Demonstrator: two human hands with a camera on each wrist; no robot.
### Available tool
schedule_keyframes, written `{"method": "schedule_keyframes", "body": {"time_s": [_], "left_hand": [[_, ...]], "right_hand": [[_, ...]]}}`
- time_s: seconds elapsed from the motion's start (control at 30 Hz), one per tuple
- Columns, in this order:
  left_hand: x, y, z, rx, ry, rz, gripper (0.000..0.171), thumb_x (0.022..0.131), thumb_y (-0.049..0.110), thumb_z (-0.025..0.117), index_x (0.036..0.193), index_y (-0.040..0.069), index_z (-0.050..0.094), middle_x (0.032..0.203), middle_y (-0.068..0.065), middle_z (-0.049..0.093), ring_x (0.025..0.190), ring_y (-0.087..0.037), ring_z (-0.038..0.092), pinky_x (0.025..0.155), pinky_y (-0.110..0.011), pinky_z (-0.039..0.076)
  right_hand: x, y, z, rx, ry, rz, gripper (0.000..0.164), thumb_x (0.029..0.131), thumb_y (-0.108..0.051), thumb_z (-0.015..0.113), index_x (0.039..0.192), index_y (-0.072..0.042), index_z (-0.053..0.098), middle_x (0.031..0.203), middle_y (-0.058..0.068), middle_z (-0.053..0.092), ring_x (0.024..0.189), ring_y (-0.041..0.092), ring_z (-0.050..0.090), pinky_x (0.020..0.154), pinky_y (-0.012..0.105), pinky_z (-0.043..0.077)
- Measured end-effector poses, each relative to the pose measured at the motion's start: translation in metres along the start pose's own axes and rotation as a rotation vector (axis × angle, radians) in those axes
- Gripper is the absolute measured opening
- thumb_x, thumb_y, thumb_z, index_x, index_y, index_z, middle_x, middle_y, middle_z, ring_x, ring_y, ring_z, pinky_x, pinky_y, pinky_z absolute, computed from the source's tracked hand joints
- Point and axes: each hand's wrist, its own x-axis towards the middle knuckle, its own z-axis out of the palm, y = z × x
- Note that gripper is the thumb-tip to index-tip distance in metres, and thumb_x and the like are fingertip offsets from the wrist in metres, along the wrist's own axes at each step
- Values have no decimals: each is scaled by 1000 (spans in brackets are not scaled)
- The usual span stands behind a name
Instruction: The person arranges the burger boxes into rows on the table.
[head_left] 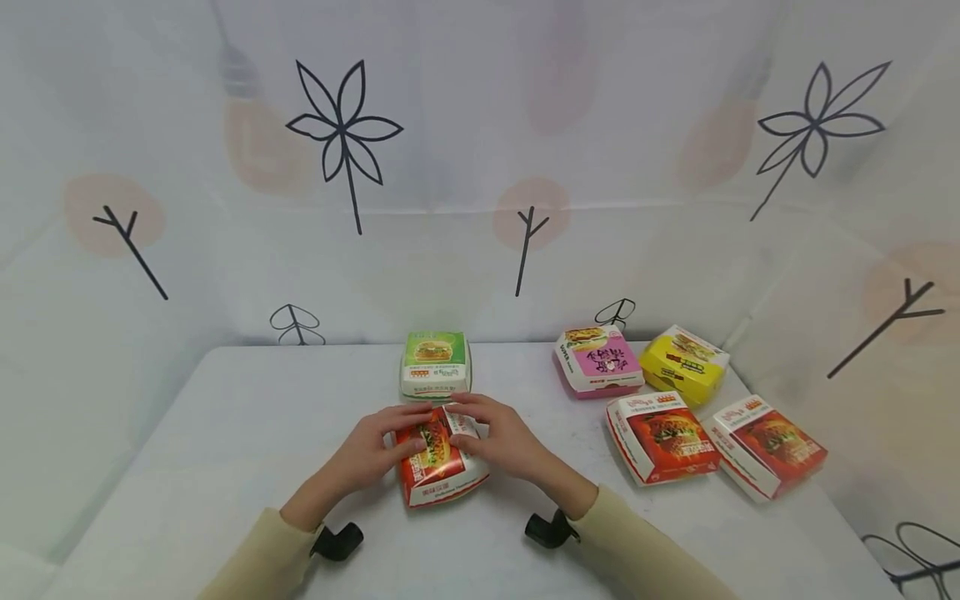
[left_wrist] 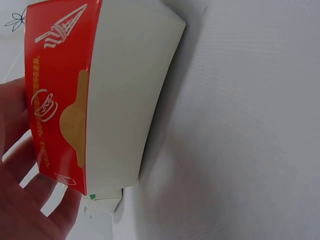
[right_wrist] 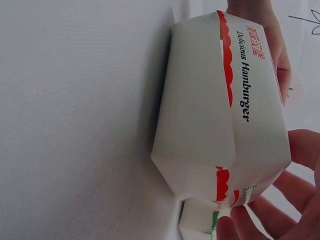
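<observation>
A closed red-and-white hamburger box (head_left: 441, 471) rests on the white table in front of me, turned slightly. My left hand (head_left: 371, 446) lies over its left edge, thumb on the lid and fingers reaching toward the far side. From the right, my right hand (head_left: 502, 437) touches the lid with its thumb, its loosely bent fingers near the far corner. In the left wrist view, the box's red side (left_wrist: 60, 100) shows beside the spread left fingers. The right wrist view shows its white side (right_wrist: 200, 100) and the right fingertips at the far corner.
A green-and-white burger box (head_left: 435, 367) stands just beyond the red one. On the right are a pink box (head_left: 603, 367), a yellow box (head_left: 684, 367) and two more red boxes, one nearer (head_left: 663, 437) and one farther right (head_left: 772, 446). A patterned cloth (head_left: 450, 250) hangs behind.
</observation>
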Motion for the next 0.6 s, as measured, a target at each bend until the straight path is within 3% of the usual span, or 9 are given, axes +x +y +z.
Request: {"method": "schedule_keyframes", "body": {"time_s": [0.23, 0.43, 0.6], "left_hand": [[-5, 10, -1, 140, -1, 52, 47, 89, 42, 74, 131, 23, 67, 143, 11, 53, 130, -15, 45, 102, -46, 47], [-13, 22, -1, 233, -49, 157, 64, 84, 54, 74, 134, 16, 65, 149, 7, 49, 141, -20, 37, 109, -49, 40], [-17, 28, -1, 241, -61, 151, 63, 83, 48, 78, 134, 14, 65, 147, 6, 51, 141, -19, 40, 109, -47, 39]], "right_hand": [[-1, 1, 1, -37, 10, -4, 43, 93, -31, 72, 132, -16, 65, 146, 4, 51, 137, 28, 44, 107, 55, 39], [-3, 1, 1, -35, 11, 6, 42, 93, -29, 72, 133, -16, 65, 147, 4, 50, 138, 28, 42, 108, 55, 38], [-3, 0, 0, -24, 16, -5, 43, 92, -29, 72, 132, -13, 66, 145, 7, 51, 137, 30, 43, 107, 56, 39]]}}
